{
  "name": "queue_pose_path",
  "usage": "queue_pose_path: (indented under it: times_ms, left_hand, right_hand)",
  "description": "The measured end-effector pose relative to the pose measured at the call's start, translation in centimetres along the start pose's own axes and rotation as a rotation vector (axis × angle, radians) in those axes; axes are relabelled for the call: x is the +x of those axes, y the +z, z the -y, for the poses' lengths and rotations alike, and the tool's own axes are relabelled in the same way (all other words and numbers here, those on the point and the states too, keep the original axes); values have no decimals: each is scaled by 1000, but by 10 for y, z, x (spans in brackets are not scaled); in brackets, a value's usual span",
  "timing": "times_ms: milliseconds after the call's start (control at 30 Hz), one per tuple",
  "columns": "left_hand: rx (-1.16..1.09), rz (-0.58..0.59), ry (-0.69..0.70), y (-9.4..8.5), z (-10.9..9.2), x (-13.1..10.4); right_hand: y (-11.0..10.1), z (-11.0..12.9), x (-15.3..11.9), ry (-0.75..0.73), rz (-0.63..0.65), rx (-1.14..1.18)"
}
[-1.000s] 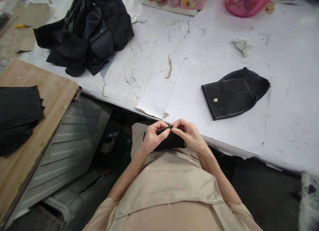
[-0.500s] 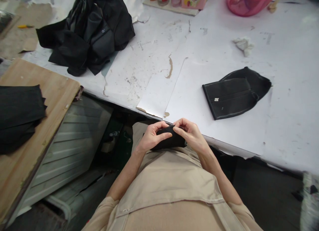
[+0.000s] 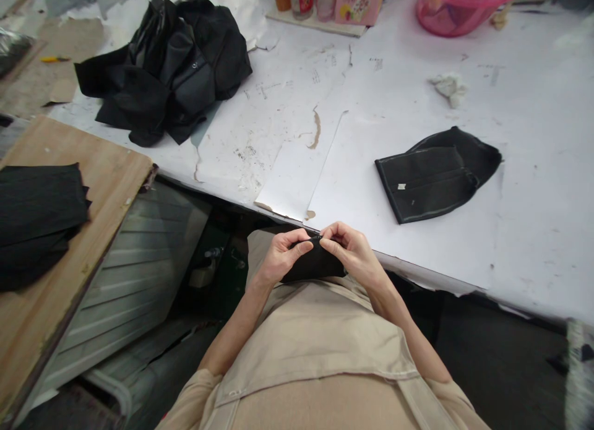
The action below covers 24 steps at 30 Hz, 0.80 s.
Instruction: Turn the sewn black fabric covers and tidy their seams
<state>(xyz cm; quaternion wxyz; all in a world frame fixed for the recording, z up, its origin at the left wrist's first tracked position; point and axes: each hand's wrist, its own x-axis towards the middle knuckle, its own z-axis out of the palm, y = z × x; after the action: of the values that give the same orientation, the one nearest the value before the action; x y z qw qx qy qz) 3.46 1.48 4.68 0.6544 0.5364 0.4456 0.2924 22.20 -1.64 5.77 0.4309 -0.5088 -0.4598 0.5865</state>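
Observation:
Both hands are at the table's front edge, over the lap, on a black fabric piece (image 3: 315, 262). My left hand (image 3: 282, 255) pinches its upper edge between thumb and fingers. Close beside it, my right hand (image 3: 349, 249) pinches the same edge, the fingertips of the two hands nearly touching. The piece hangs down against the beige apron (image 3: 320, 337). On the table to the right lies a sewn black piece (image 3: 431, 182) with a small white tag.
A heap of black material (image 3: 171, 71) lies on the white table (image 3: 278, 127) at the back left. Black pieces (image 3: 39, 219) rest on a wooden board (image 3: 106, 164). Farther back are a pink basket (image 3: 457, 12), a pink box (image 3: 358, 3), jars and crumpled white tissue (image 3: 449, 88).
The view has tilted slightly up. My left thumb has shifted a little along the edge, and more of the pinched upper edge shows between the fingertips.

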Motion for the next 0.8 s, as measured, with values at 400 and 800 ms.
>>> queue_pose_path:
  times_ms: [400,800]
  left_hand:
    - [114,14,59,-18,-30,-1]
    - [-183,-233,121,-26,-13,-1]
  right_hand:
    - [13,11,6,-282,2,-237]
    - [-1,-16,-1,-169,-139,-43]
